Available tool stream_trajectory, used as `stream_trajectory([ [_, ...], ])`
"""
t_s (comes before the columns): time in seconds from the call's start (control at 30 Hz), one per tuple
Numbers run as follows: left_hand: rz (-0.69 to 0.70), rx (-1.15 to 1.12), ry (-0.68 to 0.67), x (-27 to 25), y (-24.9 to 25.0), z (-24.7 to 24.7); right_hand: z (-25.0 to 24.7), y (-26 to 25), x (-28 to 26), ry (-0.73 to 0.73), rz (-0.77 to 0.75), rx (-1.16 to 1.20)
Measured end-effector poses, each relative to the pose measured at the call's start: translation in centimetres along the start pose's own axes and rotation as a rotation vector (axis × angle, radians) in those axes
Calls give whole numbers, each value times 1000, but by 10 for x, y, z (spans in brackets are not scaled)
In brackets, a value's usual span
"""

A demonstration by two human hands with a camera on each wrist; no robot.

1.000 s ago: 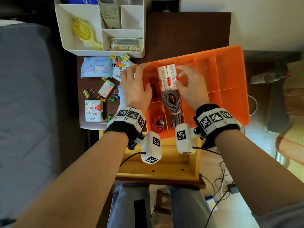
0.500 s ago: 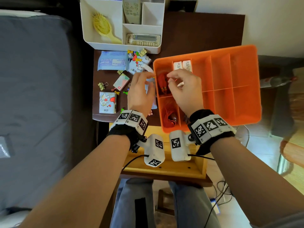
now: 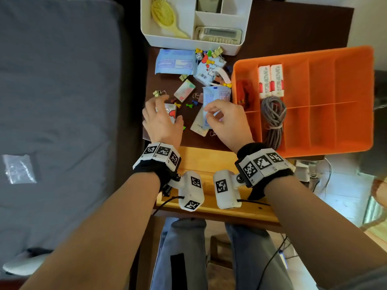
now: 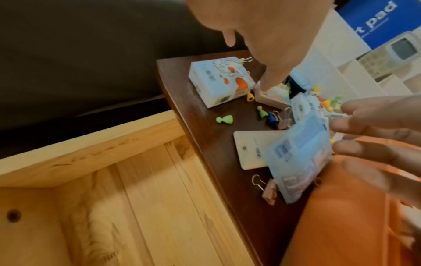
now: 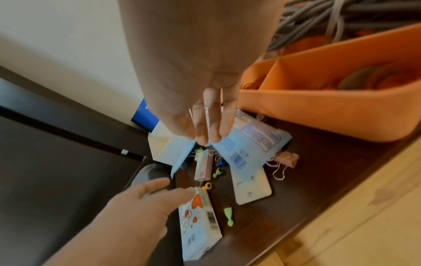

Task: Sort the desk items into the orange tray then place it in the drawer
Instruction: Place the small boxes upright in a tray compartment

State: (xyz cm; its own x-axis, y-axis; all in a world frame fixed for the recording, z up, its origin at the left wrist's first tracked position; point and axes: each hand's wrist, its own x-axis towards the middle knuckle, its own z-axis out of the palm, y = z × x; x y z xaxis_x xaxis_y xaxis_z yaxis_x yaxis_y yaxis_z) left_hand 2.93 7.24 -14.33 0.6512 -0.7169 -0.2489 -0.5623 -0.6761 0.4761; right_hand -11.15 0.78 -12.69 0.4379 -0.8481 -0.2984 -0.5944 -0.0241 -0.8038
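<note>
The orange tray (image 3: 354, 80) sits at the desk's right and holds two white boxes (image 3: 271, 80), a grey cord coil (image 3: 272, 116) and a red bundle (image 3: 243, 91). Left of it, my right hand (image 3: 211, 115) pinches a pale blue packet (image 3: 217, 97) (image 4: 298, 162) (image 5: 250, 144) that is tilted up over a white card (image 3: 198, 124). My left hand (image 3: 161, 114) is spread with straight fingers over a heart-print tissue pack (image 3: 171, 113) (image 4: 221, 81) (image 5: 198, 225), fingertips touching its top. The open wooden drawer (image 3: 201, 155) (image 4: 148, 198) lies under both wrists.
Loose pawns (image 4: 224, 119), binder clips (image 4: 266, 190), a small pink box (image 3: 184, 90) and another blue packet (image 3: 176, 61) litter the dark desk. A white organiser (image 3: 188, 40) with a brush and remotes stands at the back. A grey bed (image 3: 62, 101) borders the left.
Both hands have left the tray's compartments and moved left and nearer, onto the loose items. The right hand has taken the blue packet; the left has reached the heart-print pack.
</note>
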Motion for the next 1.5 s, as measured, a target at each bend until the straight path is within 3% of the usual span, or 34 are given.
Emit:
stream_trajectory([
  [0.23, -166, -39, -93, 4, -26, 7, 18, 1, 4, -11, 26, -52],
  [0.4, -200, -71, -145, 8, -30, 10, 21, 2, 4, -30, 66, -82],
  [0.53, -223, -150, -108, 8, -27, 4, 21, 1, 4, -34, 67, -81],
  [0.7, -69, -471, -56, -1, -25, -4, 19, -7, 3, -51, 35, -20],
  [0.83, -31, -646, -115, -5, -11, -9, 14, -12, 7, -136, -33, 6],
  [0.93, 20, -688, -201, -7, 1, -9, 9, -12, 9, -176, -51, -5],
  [1.17, 14, -738, -242, -6, 24, -10, -9, -10, 7, 5, -30, 88],
  [1.3, 30, -663, -241, -2, 33, -5, -19, -7, 7, -30, -10, 105],
  [1.5, -11, -730, -243, 5, 47, 6, -30, -6, 11, -88, -51, 11],
])
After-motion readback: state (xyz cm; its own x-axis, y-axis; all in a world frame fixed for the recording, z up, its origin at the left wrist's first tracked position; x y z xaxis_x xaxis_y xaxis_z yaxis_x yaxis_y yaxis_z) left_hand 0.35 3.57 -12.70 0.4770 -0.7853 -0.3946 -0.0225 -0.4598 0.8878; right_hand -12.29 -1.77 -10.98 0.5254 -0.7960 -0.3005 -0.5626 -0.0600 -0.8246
